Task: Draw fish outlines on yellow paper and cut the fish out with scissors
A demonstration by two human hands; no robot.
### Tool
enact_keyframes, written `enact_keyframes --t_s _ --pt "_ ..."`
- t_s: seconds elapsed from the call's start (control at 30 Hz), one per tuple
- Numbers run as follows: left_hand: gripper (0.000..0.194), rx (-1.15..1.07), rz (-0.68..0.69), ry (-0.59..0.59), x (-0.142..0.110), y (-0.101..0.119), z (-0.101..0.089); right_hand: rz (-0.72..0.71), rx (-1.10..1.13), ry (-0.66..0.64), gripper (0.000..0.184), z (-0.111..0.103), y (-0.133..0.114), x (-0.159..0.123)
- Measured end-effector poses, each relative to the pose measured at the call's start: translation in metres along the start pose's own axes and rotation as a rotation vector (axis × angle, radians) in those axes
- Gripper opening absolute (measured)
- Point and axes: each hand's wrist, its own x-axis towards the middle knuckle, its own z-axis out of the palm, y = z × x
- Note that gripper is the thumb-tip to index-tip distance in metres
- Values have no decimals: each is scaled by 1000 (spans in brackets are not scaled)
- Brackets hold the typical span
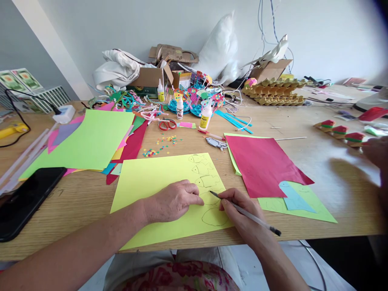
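A sheet of yellow paper [154, 182] lies in front of me, with several fish outlines [204, 169] drawn in a column along its right side. My left hand [177, 200] rests on the sheet and holds nothing. Its index finger points at the drawings, while the other fingers are partly curled. In my right hand [242, 212] is a pen [257, 220], pinched near its tip. The tip touches or hovers just over the paper by an unfinished-looking outline; which of the two I cannot tell. Below it is a plain oval outline [214, 217].
Coloured sheets [100, 137] and a black phone [33, 198] lie left; red paper [263, 161] over green lies right. Beyond are confetti dots [151, 152], scissors [167, 124], glue bottles [205, 115], a fish cutout [216, 143] and egg cartons [274, 92]. Another person's hand [376, 151] is far right.
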Motion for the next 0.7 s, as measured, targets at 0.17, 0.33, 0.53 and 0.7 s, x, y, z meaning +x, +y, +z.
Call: enact_keyframes --t_s 0.17,0.33,0.53,0.7 --pt "40 0 -3 3 0 0 1 -14 -16 -1 12 -1 0 0" --pt "39 -8 -5 -5 0 0 0 3 -25 -12 11 -1 -1 0" --pt "38 -15 4 11 -1 -1 2 6 -18 13 12 0 -1 0" --pt "38 -22 7 17 -1 -2 2 7 -31 -2 11 -1 1 -1"
